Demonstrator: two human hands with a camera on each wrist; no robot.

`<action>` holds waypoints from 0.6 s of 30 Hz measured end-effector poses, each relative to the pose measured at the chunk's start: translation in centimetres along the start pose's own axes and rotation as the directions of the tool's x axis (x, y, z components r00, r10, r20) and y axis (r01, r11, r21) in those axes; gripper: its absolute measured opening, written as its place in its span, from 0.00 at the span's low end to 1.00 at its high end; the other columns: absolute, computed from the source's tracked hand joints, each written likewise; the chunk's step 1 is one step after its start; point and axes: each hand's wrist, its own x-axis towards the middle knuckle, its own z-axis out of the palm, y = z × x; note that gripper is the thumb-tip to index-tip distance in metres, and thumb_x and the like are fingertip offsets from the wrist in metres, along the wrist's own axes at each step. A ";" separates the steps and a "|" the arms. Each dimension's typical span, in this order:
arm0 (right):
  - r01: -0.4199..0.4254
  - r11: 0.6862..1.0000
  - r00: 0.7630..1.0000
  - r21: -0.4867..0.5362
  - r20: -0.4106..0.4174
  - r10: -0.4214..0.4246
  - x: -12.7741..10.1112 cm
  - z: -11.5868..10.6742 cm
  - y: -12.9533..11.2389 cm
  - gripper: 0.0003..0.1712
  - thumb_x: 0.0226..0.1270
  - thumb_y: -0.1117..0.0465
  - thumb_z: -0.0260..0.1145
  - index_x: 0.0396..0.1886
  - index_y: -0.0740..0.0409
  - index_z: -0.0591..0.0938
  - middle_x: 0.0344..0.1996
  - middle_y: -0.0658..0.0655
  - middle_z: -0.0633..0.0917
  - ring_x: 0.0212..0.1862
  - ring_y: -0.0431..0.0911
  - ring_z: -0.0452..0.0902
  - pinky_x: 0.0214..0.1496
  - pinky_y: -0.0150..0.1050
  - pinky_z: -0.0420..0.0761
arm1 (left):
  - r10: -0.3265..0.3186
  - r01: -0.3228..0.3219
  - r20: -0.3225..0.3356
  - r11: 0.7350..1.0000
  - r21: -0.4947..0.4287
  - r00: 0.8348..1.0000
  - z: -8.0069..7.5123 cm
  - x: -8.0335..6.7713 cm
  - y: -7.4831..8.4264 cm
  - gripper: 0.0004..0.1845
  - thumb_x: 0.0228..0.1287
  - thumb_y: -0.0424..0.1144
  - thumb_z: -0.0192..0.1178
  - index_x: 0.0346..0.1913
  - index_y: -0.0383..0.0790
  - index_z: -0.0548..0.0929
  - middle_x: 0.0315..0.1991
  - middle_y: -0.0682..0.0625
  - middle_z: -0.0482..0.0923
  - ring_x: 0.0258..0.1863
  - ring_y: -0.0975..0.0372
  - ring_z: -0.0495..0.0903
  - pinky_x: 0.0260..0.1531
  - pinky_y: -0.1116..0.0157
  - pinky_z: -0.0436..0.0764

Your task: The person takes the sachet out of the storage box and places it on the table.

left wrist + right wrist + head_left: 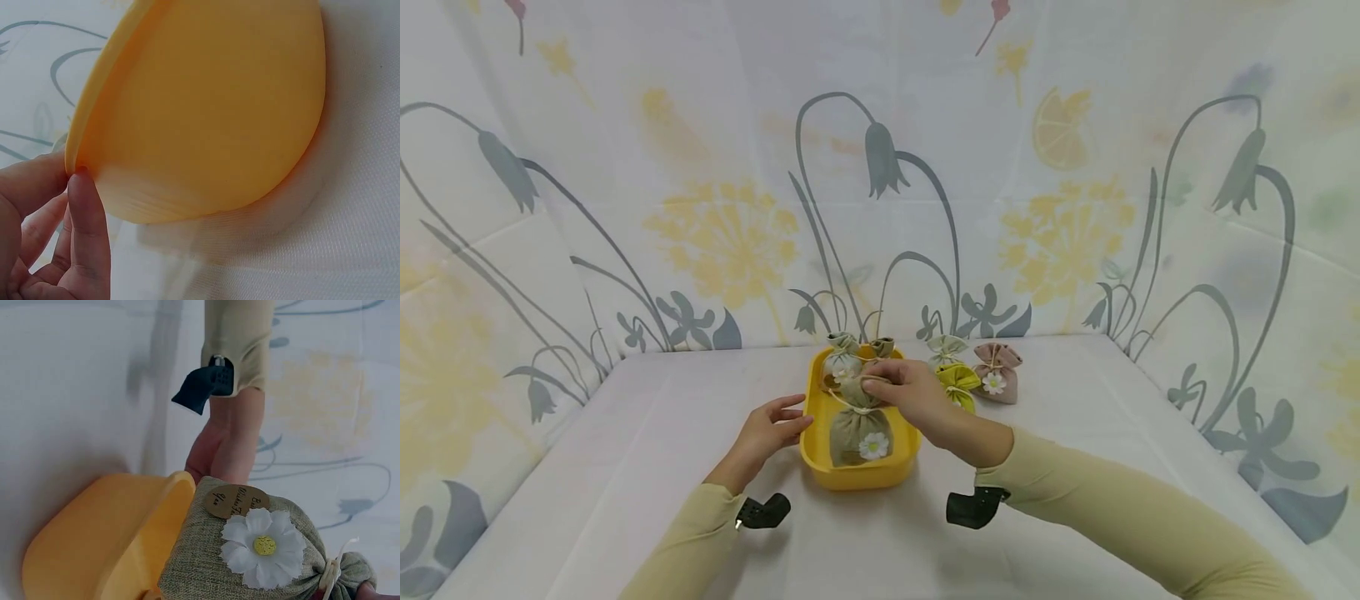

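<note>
A grey-green drawstring sachet (842,437) with a white fabric flower hangs by its gathered neck from my right hand (925,404), pinched between thumb and fingers over the yellow tub (859,478). The right wrist view shows the sachet (194,565) close up, with an oval brown tag beside the flower and a pale cord round its neck. With thumb and finger, my left hand (766,430) pinches the tub's left rim; the left wrist view shows this pinch at the lip. Inside the tub's far end are a pale sachet (842,363) and a brown one (882,347).
Right of the tub, several sachets are grouped on the white tabletop: a pale one (946,350), a yellow-green one (957,379) partly behind my right hand, and a pink one (1000,368). A flower-printed cloth (737,167) rises behind the table.
</note>
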 end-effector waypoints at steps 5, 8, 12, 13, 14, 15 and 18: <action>0.009 0.999 1.000 -0.031 -0.013 -0.009 -1.2 -1.1 0.0 0.10 0.67 0.68 0.58 0.44 0.70 0.79 0.34 0.55 0.82 0.37 0.43 0.77 0.46 0.41 0.80 | -0.024 0.024 -0.004 1.000 0.004 1.000 0.0 0.0 0.0 0.27 0.61 0.37 0.62 0.63 0.38 0.70 0.53 0.37 0.72 0.44 0.54 0.79 0.43 0.62 0.81; 0.011 0.999 1.000 -0.046 -0.029 -0.013 -2.0 -1.9 0.2 0.11 0.66 0.69 0.58 0.45 0.71 0.78 0.34 0.54 0.82 0.37 0.42 0.77 0.45 0.39 0.80 | -0.035 0.035 -0.011 0.999 0.007 0.999 0.0 -0.1 0.0 0.27 0.61 0.37 0.62 0.63 0.38 0.70 0.53 0.37 0.72 0.45 0.53 0.79 0.43 0.62 0.81; 0.017 0.997 0.999 -0.075 -0.039 -0.020 -3.0 -3.1 0.4 0.11 0.66 0.68 0.59 0.44 0.71 0.79 0.33 0.53 0.82 0.37 0.41 0.76 0.43 0.35 0.80 | -0.043 0.043 -0.008 0.999 0.004 0.999 0.0 -0.1 0.0 0.27 0.61 0.37 0.62 0.63 0.38 0.70 0.53 0.36 0.72 0.45 0.52 0.79 0.43 0.62 0.81; 0.018 0.997 0.999 -0.080 -0.039 -0.022 -3.2 -3.4 0.4 0.11 0.66 0.68 0.59 0.44 0.71 0.79 0.33 0.53 0.82 0.37 0.41 0.76 0.42 0.35 0.79 | -0.039 0.039 -0.005 0.999 0.007 0.999 0.0 -0.1 0.0 0.27 0.62 0.37 0.62 0.63 0.37 0.70 0.54 0.36 0.72 0.45 0.52 0.79 0.43 0.62 0.81; 0.028 0.996 0.999 -0.080 -0.034 -0.031 -3.4 -3.7 0.5 0.11 0.66 0.68 0.58 0.44 0.72 0.78 0.33 0.53 0.82 0.37 0.41 0.76 0.42 0.34 0.79 | -0.042 0.042 -0.009 0.999 0.003 0.999 0.0 -0.1 0.0 0.27 0.61 0.37 0.62 0.63 0.38 0.70 0.53 0.37 0.72 0.45 0.53 0.79 0.43 0.62 0.81; 0.040 0.996 0.999 -0.085 -0.033 -0.043 -3.6 -4.1 0.5 0.11 0.66 0.69 0.58 0.44 0.73 0.78 0.33 0.53 0.82 0.37 0.41 0.76 0.42 0.34 0.79 | -0.035 0.035 -0.005 0.999 0.006 0.999 0.0 -0.1 0.1 0.27 0.61 0.37 0.62 0.63 0.37 0.70 0.53 0.36 0.72 0.45 0.52 0.79 0.43 0.62 0.81; 0.064 0.993 0.997 -0.098 -0.030 -0.067 -4.1 -5.1 0.7 0.12 0.67 0.69 0.58 0.45 0.75 0.77 0.34 0.54 0.82 0.37 0.40 0.76 0.43 0.33 0.79 | -0.035 0.035 -0.018 0.999 0.003 0.999 0.0 -0.1 0.1 0.27 0.60 0.37 0.63 0.63 0.38 0.71 0.53 0.37 0.72 0.44 0.53 0.79 0.43 0.62 0.81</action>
